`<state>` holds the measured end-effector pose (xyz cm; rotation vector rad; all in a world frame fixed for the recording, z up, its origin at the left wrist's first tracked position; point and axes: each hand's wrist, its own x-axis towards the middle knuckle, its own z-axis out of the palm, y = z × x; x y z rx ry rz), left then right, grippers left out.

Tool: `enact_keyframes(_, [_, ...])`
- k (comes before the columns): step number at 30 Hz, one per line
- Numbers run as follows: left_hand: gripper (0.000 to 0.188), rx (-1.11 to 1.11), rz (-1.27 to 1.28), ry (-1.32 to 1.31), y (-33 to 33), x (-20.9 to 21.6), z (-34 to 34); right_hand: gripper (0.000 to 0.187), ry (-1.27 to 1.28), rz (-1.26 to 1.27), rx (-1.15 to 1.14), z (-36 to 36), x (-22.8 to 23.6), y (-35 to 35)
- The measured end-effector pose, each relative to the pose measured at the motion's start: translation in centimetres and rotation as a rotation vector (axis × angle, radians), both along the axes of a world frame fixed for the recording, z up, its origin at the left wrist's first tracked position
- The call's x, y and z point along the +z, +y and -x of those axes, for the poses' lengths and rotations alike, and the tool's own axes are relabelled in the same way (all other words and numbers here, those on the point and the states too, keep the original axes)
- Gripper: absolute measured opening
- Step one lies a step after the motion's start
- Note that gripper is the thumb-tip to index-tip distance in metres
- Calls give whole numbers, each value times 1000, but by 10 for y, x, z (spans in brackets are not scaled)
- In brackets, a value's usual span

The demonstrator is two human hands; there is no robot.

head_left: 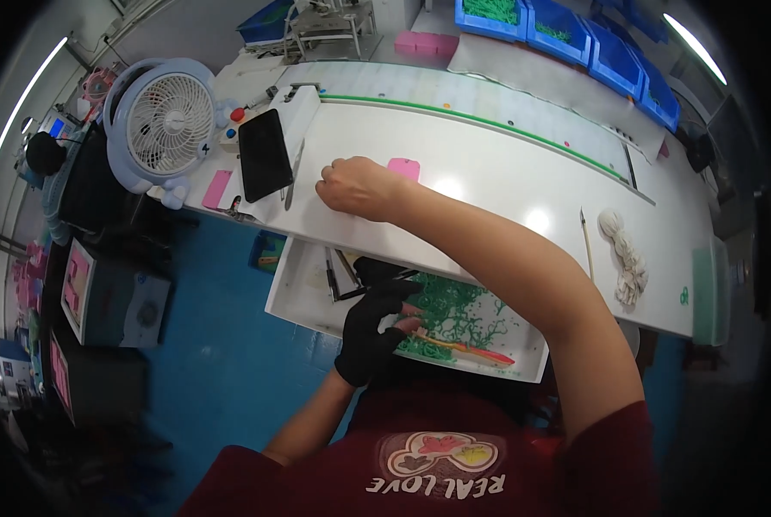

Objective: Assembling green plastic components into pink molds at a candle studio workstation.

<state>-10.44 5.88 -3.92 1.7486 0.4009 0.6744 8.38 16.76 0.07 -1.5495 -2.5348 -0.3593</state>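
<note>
Reaching past lettered shirt (441,461), left hand (371,334) perhaps touches green pieces (454,308).

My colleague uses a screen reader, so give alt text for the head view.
A person's black-gloved left hand is at an open white drawer of green pieces; their bare right hand is over a white table, near a dark tablet.

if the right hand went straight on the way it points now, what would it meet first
Probably the slim metal tool, with the tablet just beyond it. How high the right hand is above the table is unclear, so it might pass over both.
</note>
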Motion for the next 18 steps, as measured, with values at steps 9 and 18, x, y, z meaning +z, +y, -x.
enact_keyframes(9, [16, -37, -203, 124, -8, 9, -17, 13, 956, -280, -115, 3, 68, -161])
enact_keyframes(18, [16, -184, -66, 85, -43, 20, -40, 17, 1241, -441, -599, 49, 24, -309])
